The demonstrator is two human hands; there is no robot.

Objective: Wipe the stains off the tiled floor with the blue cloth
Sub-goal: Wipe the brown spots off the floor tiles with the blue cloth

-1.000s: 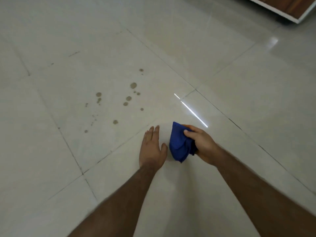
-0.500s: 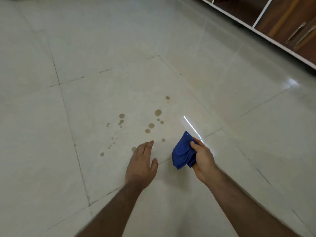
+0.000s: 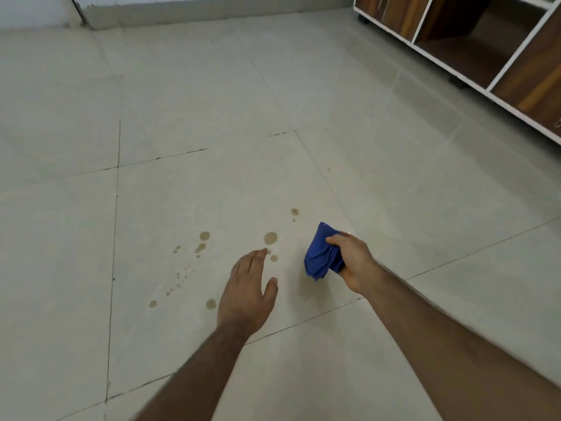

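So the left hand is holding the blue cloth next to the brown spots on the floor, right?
Not quite. The head view shows the right hand gripping the blue cloth, not the left. The left hand is open, holding nothing. The rest is right: the cloth is next to the brown spots on the tiled floor.

Colours and patterns: floor, cloth, cabinet

Tiled floor (image 3: 349,123): pale grey-beige, glossy, ruled by thin dark grout lines into large squares. Stains (image 3: 270,237): brownish-tan round spots of mixed sizes, scattered over one tile, the smaller ones trailing as fine specks toward the floor's left edge. Blue cloth (image 3: 318,256): deep royal blue, plain, with darker folds, unpatterned. Cabinet (image 3: 534,77) at the floor's far right corner: dark brown wood grain with lighter streaks, framed in white edging, with a shadowed brown open compartment. Skirting (image 3: 212,7) along the floor's far edge: pale grey.
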